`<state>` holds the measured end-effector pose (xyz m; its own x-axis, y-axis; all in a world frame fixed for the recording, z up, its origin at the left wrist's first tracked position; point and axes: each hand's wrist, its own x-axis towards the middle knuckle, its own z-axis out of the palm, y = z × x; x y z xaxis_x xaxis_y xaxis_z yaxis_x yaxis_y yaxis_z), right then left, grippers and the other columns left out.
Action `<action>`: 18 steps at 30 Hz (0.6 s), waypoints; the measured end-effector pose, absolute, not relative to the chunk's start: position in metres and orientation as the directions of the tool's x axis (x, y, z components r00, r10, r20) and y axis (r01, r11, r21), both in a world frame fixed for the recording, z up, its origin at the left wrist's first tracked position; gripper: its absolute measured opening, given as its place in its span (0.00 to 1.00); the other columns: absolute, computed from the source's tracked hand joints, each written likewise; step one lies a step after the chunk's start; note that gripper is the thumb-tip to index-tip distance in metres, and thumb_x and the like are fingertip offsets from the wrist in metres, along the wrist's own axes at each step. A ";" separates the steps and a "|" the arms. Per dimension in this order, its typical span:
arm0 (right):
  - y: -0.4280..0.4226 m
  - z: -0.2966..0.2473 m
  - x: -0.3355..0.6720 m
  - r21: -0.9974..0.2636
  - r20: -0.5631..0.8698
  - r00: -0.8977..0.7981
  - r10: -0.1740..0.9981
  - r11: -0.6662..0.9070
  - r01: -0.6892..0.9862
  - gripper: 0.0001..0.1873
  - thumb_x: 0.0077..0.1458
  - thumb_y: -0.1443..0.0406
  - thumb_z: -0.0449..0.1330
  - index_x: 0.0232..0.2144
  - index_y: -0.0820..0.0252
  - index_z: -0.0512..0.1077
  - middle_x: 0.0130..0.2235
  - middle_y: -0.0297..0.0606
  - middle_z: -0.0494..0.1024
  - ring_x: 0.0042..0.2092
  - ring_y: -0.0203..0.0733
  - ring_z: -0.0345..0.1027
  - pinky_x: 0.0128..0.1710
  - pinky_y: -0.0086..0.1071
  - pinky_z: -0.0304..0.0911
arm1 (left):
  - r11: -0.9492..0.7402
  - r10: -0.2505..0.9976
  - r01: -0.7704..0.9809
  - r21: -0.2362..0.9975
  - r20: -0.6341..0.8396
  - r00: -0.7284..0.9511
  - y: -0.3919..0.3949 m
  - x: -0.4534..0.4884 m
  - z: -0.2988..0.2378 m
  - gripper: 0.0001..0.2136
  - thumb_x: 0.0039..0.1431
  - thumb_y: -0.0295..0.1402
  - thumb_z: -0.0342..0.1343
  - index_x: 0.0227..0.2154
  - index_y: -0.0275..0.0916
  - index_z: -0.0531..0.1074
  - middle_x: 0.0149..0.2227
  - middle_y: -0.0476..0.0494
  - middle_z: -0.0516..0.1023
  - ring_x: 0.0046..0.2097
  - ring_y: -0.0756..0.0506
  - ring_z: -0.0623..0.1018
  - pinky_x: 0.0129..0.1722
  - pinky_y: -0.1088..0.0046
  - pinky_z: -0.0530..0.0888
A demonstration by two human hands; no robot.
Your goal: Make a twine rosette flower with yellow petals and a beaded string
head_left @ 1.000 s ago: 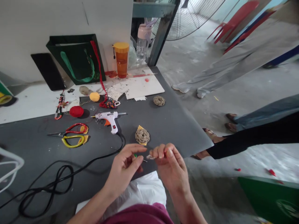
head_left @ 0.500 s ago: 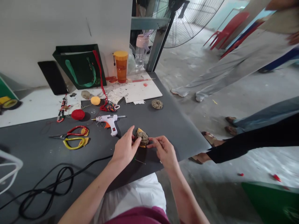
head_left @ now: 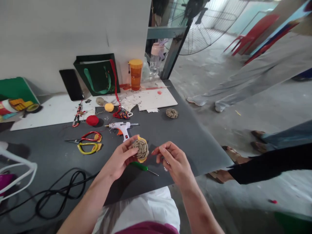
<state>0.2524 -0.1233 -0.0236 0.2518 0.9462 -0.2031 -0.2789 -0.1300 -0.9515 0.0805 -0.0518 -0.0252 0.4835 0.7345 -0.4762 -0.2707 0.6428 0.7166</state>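
Observation:
A coiled grey-beige cord rosette [head_left: 140, 149] with a yellow backing showing at its edge is held upright in my left hand [head_left: 123, 156], thumb across its face. To its right, a small gap away, my right hand [head_left: 170, 159] is closed with thumb and forefinger pinched; whatever they hold, if anything, is too small to make out. Below the rosette a green-handled tool [head_left: 140, 166] with a thin metal shaft lies on the dark table. Behind the left hand rests a white glue gun [head_left: 123, 129]. A second similar rosette [head_left: 172, 113] lies farther back.
Left of the glue gun are scissors [head_left: 87, 143] with red and yellow handles and a red yarn ball [head_left: 92, 120]. Black cable [head_left: 63, 191] loops at front left. A dark green bag [head_left: 97, 74] and an orange cup [head_left: 136, 74] stand behind. People's legs [head_left: 258, 156] are at right.
My left hand has lifted and tilted the rosette, and my right hand has come away from it. More of the green-handled tool shows. The camera view has shifted left.

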 end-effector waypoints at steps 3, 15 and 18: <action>-0.115 -0.010 0.243 -0.962 -0.172 0.040 0.984 -0.159 -0.222 0.17 0.52 0.53 0.65 0.25 0.59 0.68 0.21 0.33 0.75 0.18 0.28 0.57 0.15 0.23 0.48 | 0.707 0.689 -0.298 0.641 -0.530 0.494 -0.047 0.059 -0.020 0.20 0.48 0.28 0.66 0.46 0.39 0.75 0.36 0.47 0.79 0.32 0.50 0.77 0.32 0.75 0.73; -0.050 -0.004 0.192 -0.959 0.192 -0.237 0.952 0.233 0.159 0.07 0.55 0.62 0.63 0.26 0.58 0.74 0.41 0.40 0.74 0.36 0.37 0.70 0.32 0.30 0.66 | 0.778 0.602 -0.386 0.496 -0.411 0.685 -0.043 0.008 -0.046 0.15 0.56 0.40 0.54 0.32 0.30 0.76 0.28 0.39 0.79 0.24 0.50 0.74 0.25 0.75 0.68; -0.043 -0.008 0.186 -0.981 0.117 -0.331 0.936 0.160 0.106 0.08 0.56 0.61 0.61 0.27 0.59 0.73 0.46 0.42 0.74 0.27 0.31 0.67 0.27 0.29 0.67 | 0.787 0.585 -0.387 0.481 -0.382 0.716 -0.037 0.002 -0.053 0.17 0.57 0.42 0.54 0.30 0.30 0.75 0.22 0.40 0.78 0.22 0.48 0.75 0.24 0.74 0.68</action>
<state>0.1865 -0.0428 -0.0082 -0.3309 0.9364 0.1170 0.1061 0.1602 -0.9814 0.0016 -0.0366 -0.0530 0.7156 0.5851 -0.3815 -0.3870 0.7869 0.4807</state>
